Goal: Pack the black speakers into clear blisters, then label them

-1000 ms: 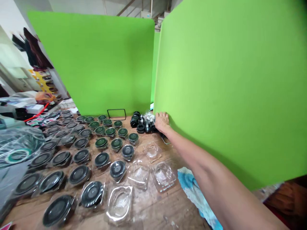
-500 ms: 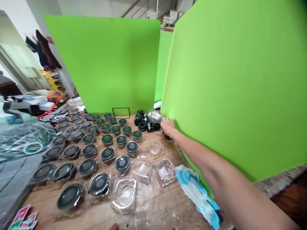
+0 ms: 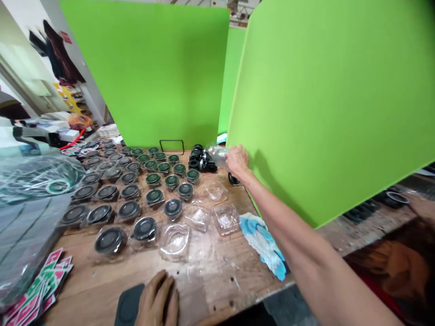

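My right hand [image 3: 238, 160] reaches far across the table with its fingers closed on a clear plastic blister shell [image 3: 220, 155]. Left of it lies a pile of black round parts [image 3: 200, 160], some with metal rings. In the foreground my left hand [image 3: 158, 301] rests on the wood, fingers stretched out, beside a dark flat square object [image 3: 128, 304]. Several empty clear shells [image 3: 174, 242] lie between the hands. Rows of black round lidded discs, each in a clear shell [image 3: 110, 241], cover the table's left half.
Green panels [image 3: 149, 72] stand behind and to the right [image 3: 326, 99] of the table. A blue-and-white cloth [image 3: 261, 244] lies at the right edge. Printed cards [image 3: 41, 290] and plastic-wrapped stacks [image 3: 30, 240] are at left. A black wire stand [image 3: 172, 146] is at the back.
The view has tipped downward. My left hand has come into view at the bottom with the dark square object. The clear shell at my right hand has shifted beside the black pile.
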The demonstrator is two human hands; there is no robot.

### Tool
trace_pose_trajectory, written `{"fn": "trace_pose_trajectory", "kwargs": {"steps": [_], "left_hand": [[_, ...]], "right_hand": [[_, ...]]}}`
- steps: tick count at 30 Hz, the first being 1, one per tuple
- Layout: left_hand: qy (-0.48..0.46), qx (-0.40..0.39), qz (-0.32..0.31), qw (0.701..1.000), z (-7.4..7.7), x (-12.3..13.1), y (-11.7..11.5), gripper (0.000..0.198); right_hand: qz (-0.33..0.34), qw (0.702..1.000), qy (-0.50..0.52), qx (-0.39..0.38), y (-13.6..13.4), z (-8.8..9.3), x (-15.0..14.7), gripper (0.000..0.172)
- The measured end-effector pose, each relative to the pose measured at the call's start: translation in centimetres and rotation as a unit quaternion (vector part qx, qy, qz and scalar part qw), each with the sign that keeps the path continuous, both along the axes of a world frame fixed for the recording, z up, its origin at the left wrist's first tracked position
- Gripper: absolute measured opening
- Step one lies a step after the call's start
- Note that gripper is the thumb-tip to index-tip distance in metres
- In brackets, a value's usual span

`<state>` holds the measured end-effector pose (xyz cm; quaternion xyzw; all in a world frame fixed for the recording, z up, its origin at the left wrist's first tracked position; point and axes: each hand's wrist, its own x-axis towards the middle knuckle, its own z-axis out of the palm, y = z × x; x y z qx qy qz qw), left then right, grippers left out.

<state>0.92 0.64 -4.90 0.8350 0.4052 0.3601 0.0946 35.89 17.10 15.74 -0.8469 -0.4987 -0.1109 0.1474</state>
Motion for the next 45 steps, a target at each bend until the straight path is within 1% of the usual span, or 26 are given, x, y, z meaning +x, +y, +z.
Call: {"fn": "trace_pose_trajectory", "kwargs": {"steps": [1,3,4,5,6,7,8,9,10,12,15,20,21,22,25,26,28,29,31,34,36,38,39,40,43,45], "left_hand": [[-0.003,-0.019,-0.010,1.000,0.9,0.1,-0.1,0.030],[-0.030,-0.072,0.004,0.997,3.0,0.3,-0.3,0.038],[-0.049,-0.108,0.015,0.993,4.1,0.4,-0.4,0.044],[-0.076,-0.142,0.022,0.987,5.2,0.6,-0.6,0.052],[-0.091,-0.183,0.016,0.979,6.1,0.9,-0.8,0.062],[-0.096,-0.219,-0.002,0.971,6.9,1.1,-1.0,0.076],[-0.107,-0.237,-0.020,0.965,7.5,1.4,-1.1,0.090],[-0.112,-0.251,-0.043,0.961,7.8,1.7,-1.2,0.096],[-0.112,-0.274,-0.061,0.953,8.0,1.9,-1.4,0.093],[-0.110,-0.309,-0.090,0.940,8.1,2.4,-1.8,0.088],[-0.097,-0.351,-0.123,0.923,8.2,2.6,-2.6,0.091],[-0.067,-0.431,-0.180,0.881,9.2,2.4,-2.3,0.115],[-0.069,-0.424,-0.177,0.885,9.3,2.5,-2.1,0.114],[-0.068,-0.400,-0.165,0.899,9.3,2.5,-1.9,0.109],[-0.033,-0.262,-0.111,0.958,9.2,2.7,-1.5,0.090],[-0.015,-0.224,-0.108,0.969,9.1,2.8,-1.5,0.087],[0.010,-0.188,-0.124,0.974,8.8,2.8,-1.6,0.086],[0.015,-0.179,-0.134,0.975,8.7,2.8,-1.7,0.086],[0.011,-0.164,-0.142,0.976,8.6,2.9,-1.9,0.085],[-0.006,-0.156,-0.150,0.976,8.5,2.9,-2.1,0.080],[-0.012,-0.154,-0.161,0.975,8.4,3.0,-2.3,0.078],[-0.013,-0.139,-0.161,0.977,8.2,3.1,-2.6,0.078],[-0.011,-0.125,-0.156,0.980,8.1,3.1,-2.7,0.078],[-0.009,-0.106,-0.149,0.983,8.0,3.2,-2.9,0.080],[0.007,-0.076,-0.142,0.987,8.2,3.1,-3.2,0.083],[0.021,-0.106,-0.142,0.984,8.7,2.9,-2.9,0.085]], "right_hand": [[0.014,1.000,0.012,0.017,-1.9,0.4,-1.3,0.025],[0.075,0.995,0.047,0.047,-6.6,0.2,-4.5,0.022],[0.160,0.976,0.100,0.110,-9.4,-0.4,-6.2,0.018],[0.237,0.948,0.161,0.141,-12.2,-1.3,-7.9,0.016],[0.297,0.919,0.221,0.139,-15.0,-2.4,-9.5,0.016],[0.337,0.893,0.274,0.115,-17.7,-3.5,-10.8,0.017],[0.363,0.872,0.314,0.094,-20.0,-4.7,-11.9,0.016],[0.372,0.858,0.344,0.083,-21.9,-5.9,-12.7,0.016],[0.372,0.851,0.363,0.077,-23.5,-7.0,-13.2,0.016],[0.358,0.854,0.366,0.089,-25.4,-9.0,-13.6,0.015],[0.339,0.872,0.328,0.129,-26.5,-10.8,-13.5,0.012],[0.314,0.891,0.272,0.181,-26.9,-12.4,-13.9,0.010],[0.319,0.892,0.266,0.177,-27.0,-12.6,-14.1,0.010],[0.328,0.891,0.266,0.167,-27.0,-12.6,-14.3,0.009],[0.356,0.879,0.289,0.131,-26.6,-11.9,-14.9,0.005],[0.362,0.874,0.300,0.124,-26.3,-11.5,-15.1,0.005],[0.358,0.864,0.335,0.113,-25.6,-10.4,-15.5,0.015],[0.348,0.856,0.367,0.104,-25.2,-10.0,-15.7,0.019],[0.312,0.828,0.458,0.085,-24.2,-9.5,-15.8,0.018],[0.275,0.761,0.582,0.074,-22.9,-9.6,-15.3,0.011],[0.294,0.721,0.623,0.069,-22.4,-9.8,-14.9,0.010],[0.320,0.696,0.640,0.060,-22.2,-9.8,-14.6,0.010],[0.333,0.698,0.631,0.053,-22.3,-9.6,-14.7,0.008],[0.344,0.715,0.607,0.048,-22.4,-9.4,-14.9,0.005],[0.375,0.809,0.451,0.040,-23.2,-8.9,-15.8,0.015],[0.402,0.850,0.338,0.028,-24.0,-8.9,-16.2,0.018]]}}
